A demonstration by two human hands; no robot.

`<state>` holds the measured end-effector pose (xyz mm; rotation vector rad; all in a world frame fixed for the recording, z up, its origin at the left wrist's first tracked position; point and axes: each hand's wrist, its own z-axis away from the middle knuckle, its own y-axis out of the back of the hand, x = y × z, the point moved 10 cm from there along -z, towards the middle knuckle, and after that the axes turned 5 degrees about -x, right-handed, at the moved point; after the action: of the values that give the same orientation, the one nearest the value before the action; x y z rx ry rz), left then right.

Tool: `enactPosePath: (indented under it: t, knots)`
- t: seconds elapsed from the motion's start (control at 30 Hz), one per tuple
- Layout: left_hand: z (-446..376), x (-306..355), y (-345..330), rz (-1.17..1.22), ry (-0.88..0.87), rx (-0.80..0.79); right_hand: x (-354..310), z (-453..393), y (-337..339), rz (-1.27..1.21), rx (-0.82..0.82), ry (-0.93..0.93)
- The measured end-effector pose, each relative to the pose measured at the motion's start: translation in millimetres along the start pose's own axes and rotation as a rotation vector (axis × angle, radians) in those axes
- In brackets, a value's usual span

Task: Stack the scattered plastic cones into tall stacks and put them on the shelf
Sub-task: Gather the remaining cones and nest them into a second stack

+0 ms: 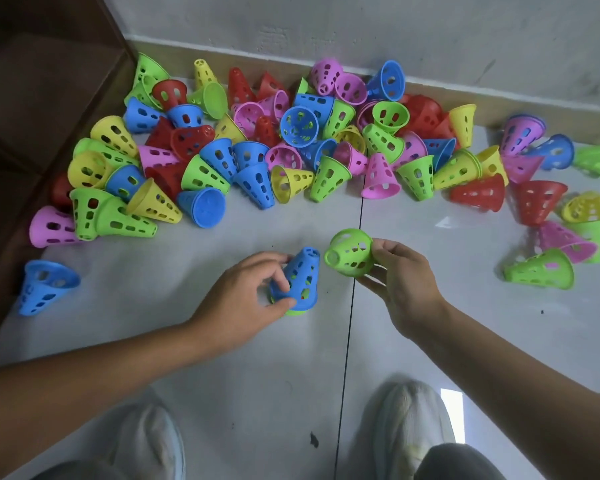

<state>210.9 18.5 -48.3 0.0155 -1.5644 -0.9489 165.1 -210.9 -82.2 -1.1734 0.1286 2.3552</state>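
Observation:
My left hand point(246, 299) grips a short stack of cones point(300, 277) standing on the pale floor, a blue cone on top and a green rim showing underneath. My right hand point(402, 282) holds a single green cone point(350, 251) by its wide rim, its narrow end pointing left toward the stack and a small gap between them. A big heap of perforated cones point(284, 147) in red, blue, green, yellow and pink lies along the wall beyond my hands.
A dark brown wooden shelf point(32, 98) rises at the left. A lone blue cone point(45, 285) lies beside its base, and a green cone point(541, 270) lies at the right. My two shoes point(409, 424) are at the bottom edge.

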Motion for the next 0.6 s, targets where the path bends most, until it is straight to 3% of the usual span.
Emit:
enactPosePath:
  t: [0.27, 0.43, 0.6]
  knots:
    - [18, -14, -8, -0.145, -0.077, -0.153, 11, 15, -19, 0.016, -0.086, -0.054]
    - [18, -7, 6, -0.133, -0.076, -0.136, 12, 22, -32, -0.023, -0.141, -0.073]
    - [1, 12, 26, 0.097, -0.009, -0.011, 3, 32, -52, 0.015, -0.209, -0.043]
